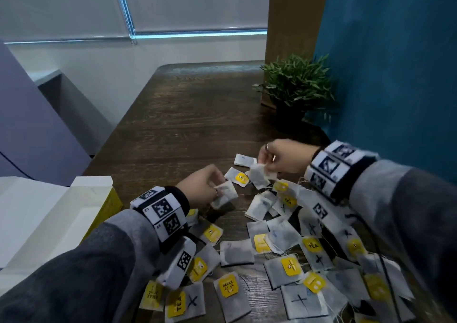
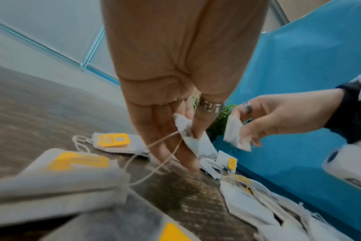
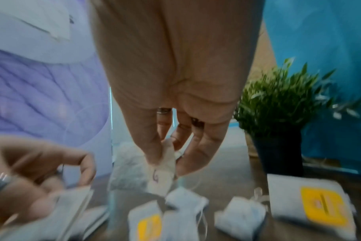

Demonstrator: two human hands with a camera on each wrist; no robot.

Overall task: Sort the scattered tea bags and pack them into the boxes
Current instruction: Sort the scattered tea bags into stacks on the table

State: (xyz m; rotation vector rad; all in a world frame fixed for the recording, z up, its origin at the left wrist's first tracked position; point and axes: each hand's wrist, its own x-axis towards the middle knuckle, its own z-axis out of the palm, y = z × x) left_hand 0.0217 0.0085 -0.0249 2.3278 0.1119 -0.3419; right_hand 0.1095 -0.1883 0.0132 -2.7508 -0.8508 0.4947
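Note:
Several white tea bags (image 1: 236, 252) with yellow tags lie scattered over the dark wooden table (image 1: 188, 114), some marked with a pen cross. My left hand (image 1: 204, 186) pinches one tea bag (image 1: 225, 194) just above the table; in the left wrist view that bag (image 2: 193, 138) hangs between thumb and fingers with its string trailing down. My right hand (image 1: 282, 158) pinches another tea bag (image 1: 258, 175) at the far edge of the pile; the right wrist view shows this bag (image 3: 162, 174) bearing a handwritten mark. An open yellow box (image 1: 108, 209) with white flaps stands at the left.
A potted green plant (image 1: 296, 87) stands at the back right against a blue wall (image 1: 395, 62). A white open carton flap (image 1: 37, 218) fills the lower left. A cardboard panel (image 1: 294, 18) rises behind the plant. Bare tabletop stretches beyond the hands.

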